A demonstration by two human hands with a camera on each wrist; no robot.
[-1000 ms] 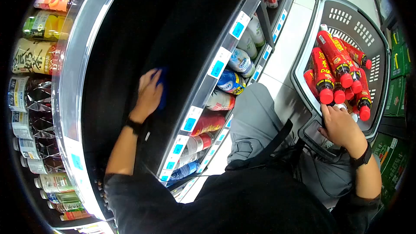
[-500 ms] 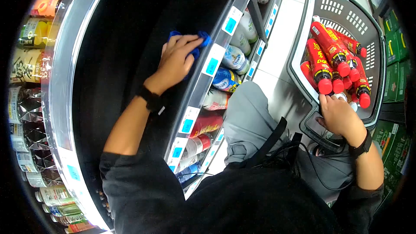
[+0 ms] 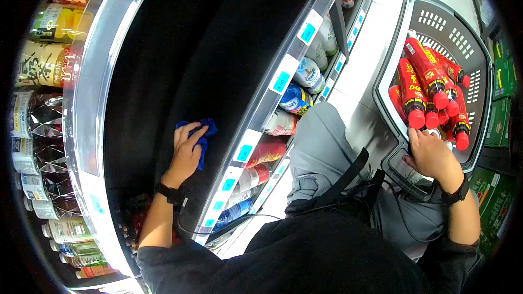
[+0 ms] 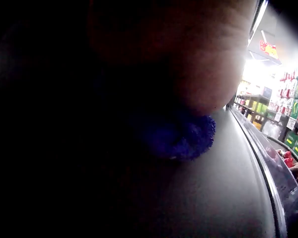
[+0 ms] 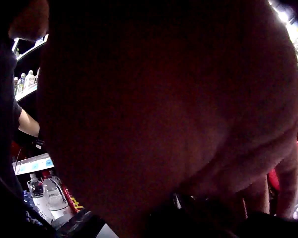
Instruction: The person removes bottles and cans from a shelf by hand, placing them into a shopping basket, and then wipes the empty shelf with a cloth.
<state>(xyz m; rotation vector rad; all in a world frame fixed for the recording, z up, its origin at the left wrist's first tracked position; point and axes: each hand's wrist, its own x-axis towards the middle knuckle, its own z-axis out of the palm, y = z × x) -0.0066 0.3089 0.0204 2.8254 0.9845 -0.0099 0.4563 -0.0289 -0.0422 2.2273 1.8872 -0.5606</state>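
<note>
A bunched blue cloth (image 3: 202, 144) lies on the dark shelf (image 3: 218, 71), under the spread fingers of my left hand (image 3: 184, 159), which presses on it. In the left wrist view the cloth (image 4: 184, 141) shows below part of the hand (image 4: 208, 64), against the shelf surface (image 4: 228, 173). At the right, my right hand (image 3: 434, 157) grips the near rim of a grey basket (image 3: 388, 54), its fingers curled over the edge. Beside those fingers lie several red bottles (image 3: 412, 95) with red caps. The right wrist view is mostly filled by the dark hand (image 5: 164, 109).
A clear shelf edge with price tags (image 3: 281, 80) runs along the near side. Below it stand drink bottles (image 3: 267, 152). More bottles (image 3: 41, 65) line the far left. Green boxes (image 3: 498, 114) are stacked right of the basket. A cable (image 3: 261, 216) hangs near the shelf.
My left hand and the cloth moved up the shelf toward its tagged edge, then back down and left. My right hand has stayed on the basket rim. The head view shifted slightly.
</note>
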